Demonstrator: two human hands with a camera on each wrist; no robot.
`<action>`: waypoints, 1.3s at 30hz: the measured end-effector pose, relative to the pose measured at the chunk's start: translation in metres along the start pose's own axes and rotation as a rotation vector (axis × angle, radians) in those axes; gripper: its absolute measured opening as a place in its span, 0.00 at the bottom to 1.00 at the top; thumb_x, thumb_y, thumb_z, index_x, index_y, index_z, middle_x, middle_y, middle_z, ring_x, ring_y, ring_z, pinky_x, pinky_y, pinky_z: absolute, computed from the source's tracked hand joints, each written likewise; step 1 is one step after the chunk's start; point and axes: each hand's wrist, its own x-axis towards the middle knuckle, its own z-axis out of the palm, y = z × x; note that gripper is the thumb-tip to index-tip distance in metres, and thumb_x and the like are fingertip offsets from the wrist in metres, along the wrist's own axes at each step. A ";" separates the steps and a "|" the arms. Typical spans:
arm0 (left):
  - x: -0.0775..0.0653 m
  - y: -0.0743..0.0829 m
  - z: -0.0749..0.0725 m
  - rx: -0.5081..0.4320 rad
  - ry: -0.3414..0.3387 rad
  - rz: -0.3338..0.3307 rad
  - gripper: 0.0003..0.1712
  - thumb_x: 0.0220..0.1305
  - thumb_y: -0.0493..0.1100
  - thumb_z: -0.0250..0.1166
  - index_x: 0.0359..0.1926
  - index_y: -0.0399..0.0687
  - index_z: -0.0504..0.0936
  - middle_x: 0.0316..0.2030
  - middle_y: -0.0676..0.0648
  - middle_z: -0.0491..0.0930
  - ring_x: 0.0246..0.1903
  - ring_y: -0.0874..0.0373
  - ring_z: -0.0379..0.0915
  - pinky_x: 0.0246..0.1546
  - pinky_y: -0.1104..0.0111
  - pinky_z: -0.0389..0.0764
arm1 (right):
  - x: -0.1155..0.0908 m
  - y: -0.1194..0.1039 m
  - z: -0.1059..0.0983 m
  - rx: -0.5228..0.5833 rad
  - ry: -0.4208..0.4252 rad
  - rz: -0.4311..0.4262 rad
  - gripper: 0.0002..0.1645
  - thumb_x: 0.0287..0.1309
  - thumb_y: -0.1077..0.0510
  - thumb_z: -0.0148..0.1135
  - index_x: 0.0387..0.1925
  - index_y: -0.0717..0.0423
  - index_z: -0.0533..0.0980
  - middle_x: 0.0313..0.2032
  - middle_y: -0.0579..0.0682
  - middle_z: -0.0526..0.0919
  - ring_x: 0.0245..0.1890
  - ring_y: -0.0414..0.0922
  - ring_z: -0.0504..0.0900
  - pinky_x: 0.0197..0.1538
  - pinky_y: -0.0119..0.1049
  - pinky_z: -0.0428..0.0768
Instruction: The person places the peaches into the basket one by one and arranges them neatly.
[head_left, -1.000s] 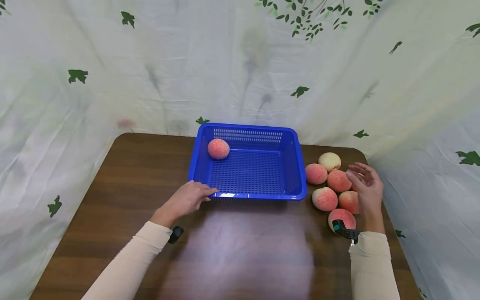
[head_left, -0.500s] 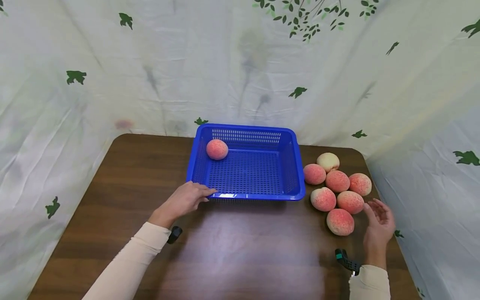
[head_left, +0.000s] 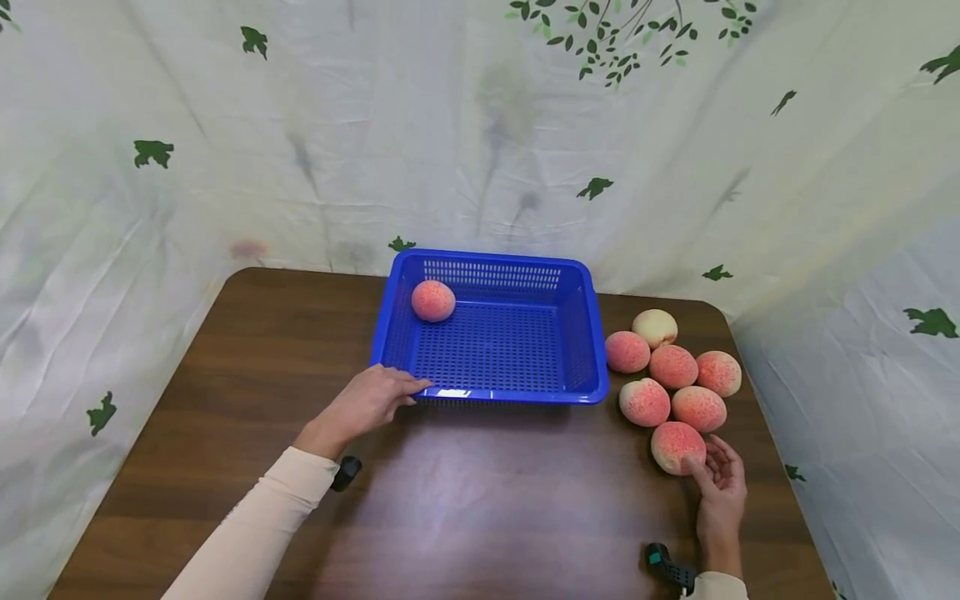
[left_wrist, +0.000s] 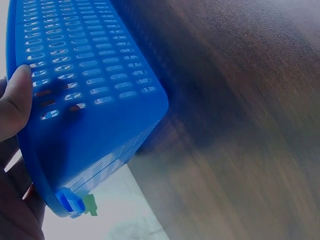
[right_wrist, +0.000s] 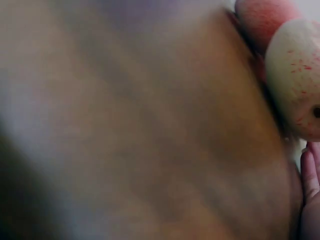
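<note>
- Blue slotted basket [head_left: 498, 342]: upright, open top, mid-view.
- Pink peach [head_left: 432, 301]: inside it, toward basket's 10 o'clock.
- Seven peaches [head_left: 672, 367]: clustered on basket's 3-to-4 o'clock side; pale peach [head_left: 655, 327] at cluster's 11, red-speckled peach [head_left: 675, 445] at its 6.

1. No text, label, brand, number or sign can be read in any of the views.
</note>
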 end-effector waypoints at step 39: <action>-0.010 0.001 0.020 0.076 0.189 0.005 0.21 0.52 0.31 0.68 0.49 0.45 0.85 0.38 0.48 0.86 0.36 0.52 0.79 0.38 0.61 0.72 | -0.001 0.002 0.003 -0.316 -0.016 0.072 0.40 0.51 0.69 0.69 0.65 0.54 0.65 0.53 0.39 0.71 0.52 0.36 0.69 0.48 0.19 0.67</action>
